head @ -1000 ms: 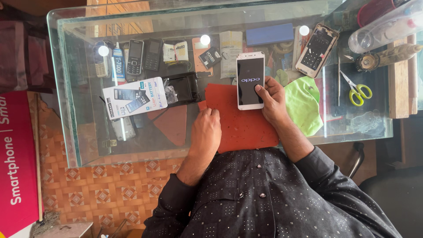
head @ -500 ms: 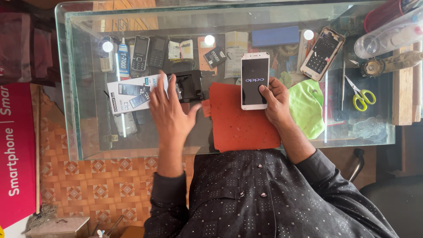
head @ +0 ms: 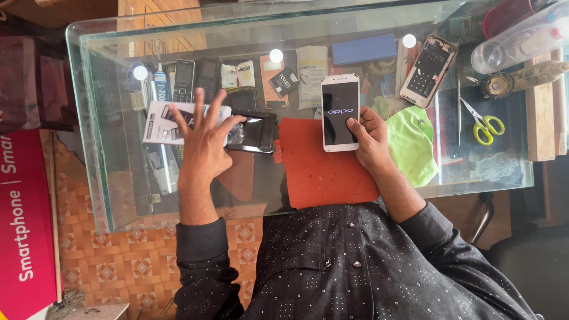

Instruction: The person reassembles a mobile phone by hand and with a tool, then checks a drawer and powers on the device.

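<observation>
Now your left hand (head: 204,139) has its fingers (head: 195,112) spread wide over a white box (head: 160,121), thumb touching a black pouch (head: 255,131) just beside it. Your right hand (head: 370,139) has its fingers pressed together along the lower right edge of a white phone (head: 339,111), whose lower part lies on a red mat (head: 323,172). Between pouch and phone, the mat's left part is bare. A green cloth (head: 415,145) lies touching your right hand on the outer side. Yellow scissors (head: 485,123) sit well apart, near the right edge of the glass counter (head: 95,148).
</observation>
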